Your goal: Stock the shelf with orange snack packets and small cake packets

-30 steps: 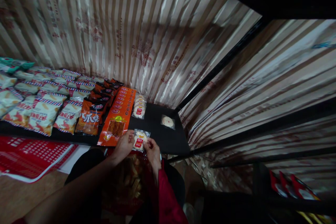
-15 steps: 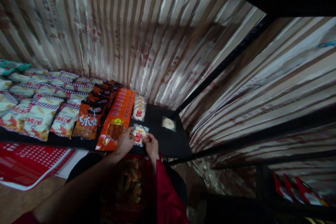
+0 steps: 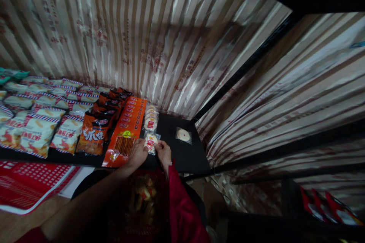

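A small clear packet of round white rice crackers (image 3: 150,142) with a red label sits at the front of the black shelf (image 3: 188,155). My left hand (image 3: 138,153) pinches its left edge, fingers closed. On the right edge, the fingertips of my right hand (image 3: 164,152) are closed on the same packet. Directly behind it, overlapping packets of the same crackers (image 3: 151,121) form a row. Left of them lie flat orange snack packs (image 3: 124,133), with brown sticks showing through a window. A lone cracker packet (image 3: 184,135) lies to the right.
Orange-brown snack bags (image 3: 91,133) and rows of white snack bags (image 3: 40,133) fill the shelf's left. A striped plastic sheet (image 3: 159,38) hangs behind, with a black post (image 3: 236,78) at right. Below are a red crate (image 3: 34,186) and wrapped items (image 3: 146,193) between my legs.
Both hands have slid the cracker packet slightly back and left, so it now meets the row behind it. The view has shifted a little.
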